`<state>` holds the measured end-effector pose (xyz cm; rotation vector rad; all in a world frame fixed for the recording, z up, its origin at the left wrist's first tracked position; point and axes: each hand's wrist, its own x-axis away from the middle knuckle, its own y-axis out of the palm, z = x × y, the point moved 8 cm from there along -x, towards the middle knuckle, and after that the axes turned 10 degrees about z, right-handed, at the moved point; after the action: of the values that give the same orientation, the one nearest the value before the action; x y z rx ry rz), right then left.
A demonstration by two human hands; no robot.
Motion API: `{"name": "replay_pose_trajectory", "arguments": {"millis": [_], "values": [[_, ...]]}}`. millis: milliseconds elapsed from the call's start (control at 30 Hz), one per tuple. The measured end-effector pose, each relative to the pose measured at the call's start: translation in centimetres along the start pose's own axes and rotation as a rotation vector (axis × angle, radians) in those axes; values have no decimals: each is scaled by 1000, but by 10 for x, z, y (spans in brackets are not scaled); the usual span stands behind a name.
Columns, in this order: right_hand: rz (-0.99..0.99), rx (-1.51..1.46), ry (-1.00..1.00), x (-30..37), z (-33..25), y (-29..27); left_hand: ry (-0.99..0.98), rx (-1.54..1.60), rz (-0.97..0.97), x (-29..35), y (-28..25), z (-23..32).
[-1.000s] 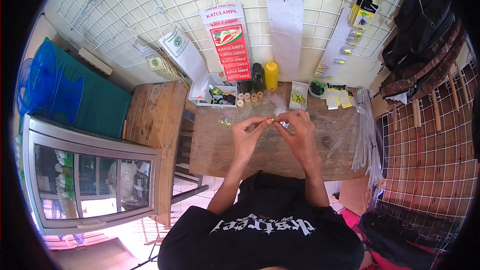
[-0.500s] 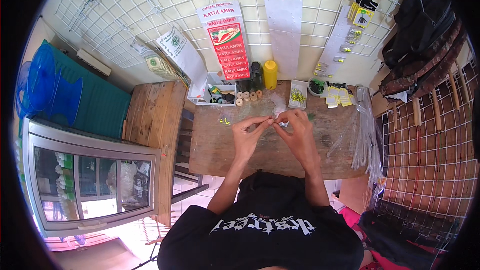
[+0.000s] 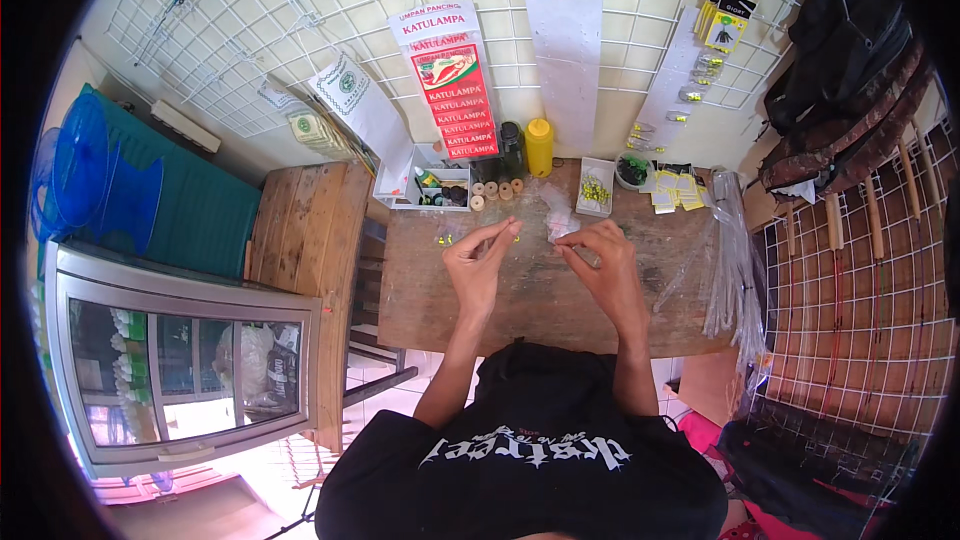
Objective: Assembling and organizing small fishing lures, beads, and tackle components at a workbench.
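Note:
My left hand is held over the wooden table, its thumb and forefinger pinched at the tips. A short distance to its right, my right hand makes a similar pinch. Whatever sits between the fingertips of either hand is too small to make out. Just beyond my right fingertips lies a crumpled see-through plastic bag with something whitish in it. Small yellow-green pieces lie on the table beside my left hand.
At the back stand a white organizer box, wooden spools, a yellow bottle, a white tray of yellow-green pieces and a bowl. Long plastic sleeves hang over the right edge. A glass cabinet stands left.
My hands, whose fingertips met half a second ago, have come apart, the left moving left and the right slightly right. The plastic bag shows more fully between them.

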<state>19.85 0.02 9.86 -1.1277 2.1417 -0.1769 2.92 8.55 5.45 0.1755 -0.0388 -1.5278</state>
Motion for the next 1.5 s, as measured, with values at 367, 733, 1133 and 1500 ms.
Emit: {"name": "replay_pose_trajectory", "arguments": {"millis": [367,733,1133,1500], "values": [[14,-41,106,-2,13,-9,-4,-17,41,-6,-8,-8],[16,-199,105,-9,11,-13,-53,39,-42,-5,-3,-12],[-262,19,-136,-35,-29,-13,-46,41,-396,7,32,-1],[-278,-33,-185,-39,-37,-4,-39,-12,-401,9,34,3]]}}
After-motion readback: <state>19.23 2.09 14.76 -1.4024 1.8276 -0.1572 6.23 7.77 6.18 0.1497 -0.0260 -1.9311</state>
